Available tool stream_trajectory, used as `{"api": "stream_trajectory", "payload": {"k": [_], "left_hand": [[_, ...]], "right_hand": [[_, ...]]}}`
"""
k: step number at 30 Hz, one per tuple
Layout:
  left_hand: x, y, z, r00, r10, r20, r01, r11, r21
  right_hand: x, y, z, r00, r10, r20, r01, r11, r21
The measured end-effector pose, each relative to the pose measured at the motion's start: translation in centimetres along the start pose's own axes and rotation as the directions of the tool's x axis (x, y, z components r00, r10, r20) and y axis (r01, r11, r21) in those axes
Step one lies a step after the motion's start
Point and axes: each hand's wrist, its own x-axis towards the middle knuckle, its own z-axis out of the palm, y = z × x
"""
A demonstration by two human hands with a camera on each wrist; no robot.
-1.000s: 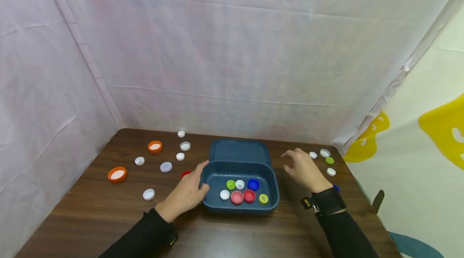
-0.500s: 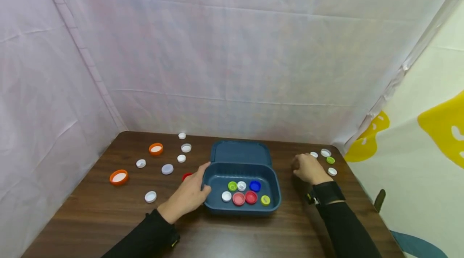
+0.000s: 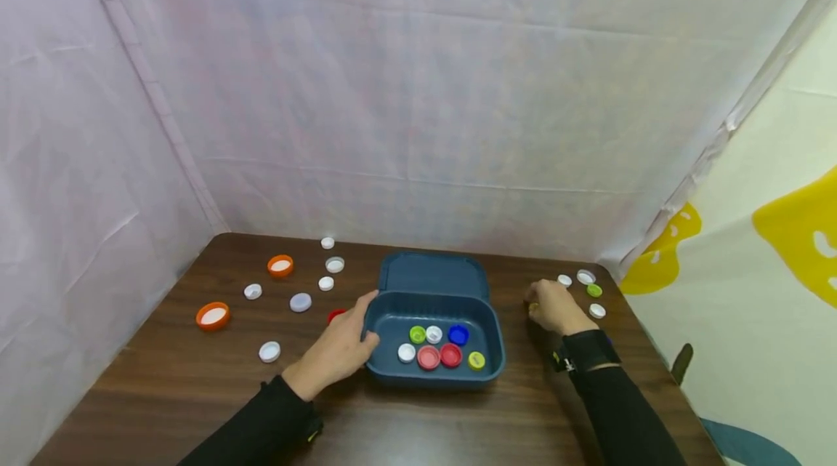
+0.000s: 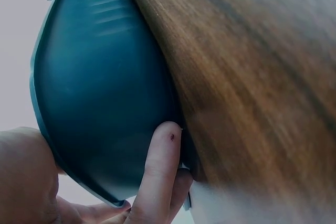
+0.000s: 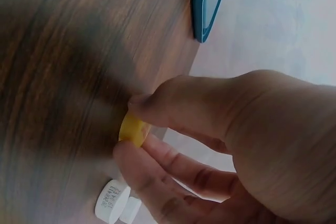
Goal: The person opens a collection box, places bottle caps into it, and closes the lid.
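Note:
A dark blue plastic box (image 3: 431,380) stands at mid-table with its lid (image 3: 433,275) folded back. Inside lie loose bottle caps, among them a blue one (image 3: 458,335), a green one (image 3: 417,334), a yellow one (image 3: 476,360) and two red ones. My left hand (image 3: 336,342) grips the box's left side, thumb at the rim and fingers against the outer wall (image 4: 100,93). To the right of the box, my right hand (image 3: 556,306) pinches another yellow bottle cap (image 5: 132,129) between thumb and fingers. Whether that cap touches the table I cannot tell.
Right of my right hand lie several white caps (image 3: 597,311) and a green cap (image 3: 594,290). On the left are two orange caps (image 3: 212,316), several white caps (image 3: 269,352) and a red cap (image 3: 336,315) partly behind my left hand. White cloth walls border the table.
My right hand has moved a little right and down to the table, its fingers closing round the yellow cap. The left hand stays on the box.

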Motion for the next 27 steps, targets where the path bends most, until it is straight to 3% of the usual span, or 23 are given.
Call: {"api": "stream_trajectory", "payload": {"k": [2, 7, 13, 19, 27], "left_hand": [[0.1, 0.0, -0.1, 1.000, -0.002, -0.003, 0.002, 1.000, -0.003], [0.2, 0.0, 0.0, 1.000, -0.006, -0.001, 0.006, 1.000, 0.011], [0.0, 0.0, -0.1, 1.000, 0.023, -0.019, -0.022, 0.999, 0.048], [-0.1, 0.1, -0.3, 0.999, 0.041, -0.023, -0.040, 0.998, 0.052], [-0.1, 0.1, -0.3, 0.999, 0.033, -0.020, -0.032, 0.998, 0.052]], "right_hand": [[1.1, 2.1, 1.5, 1.000, 0.022, -0.012, -0.022, 1.000, 0.004], [1.5, 2.5, 1.9, 1.000, 0.010, -0.019, -0.010, 1.000, -0.002], [-0.7, -5.0, -3.9, 0.998, -0.048, -0.031, 0.048, 0.999, 0.007], [-2.0, -10.9, -8.2, 1.000, 0.007, 0.006, -0.007, 1.000, 0.012], [-1.8, -13.0, -9.2, 1.000, -0.013, -0.007, 0.013, 1.000, 0.024]]}}
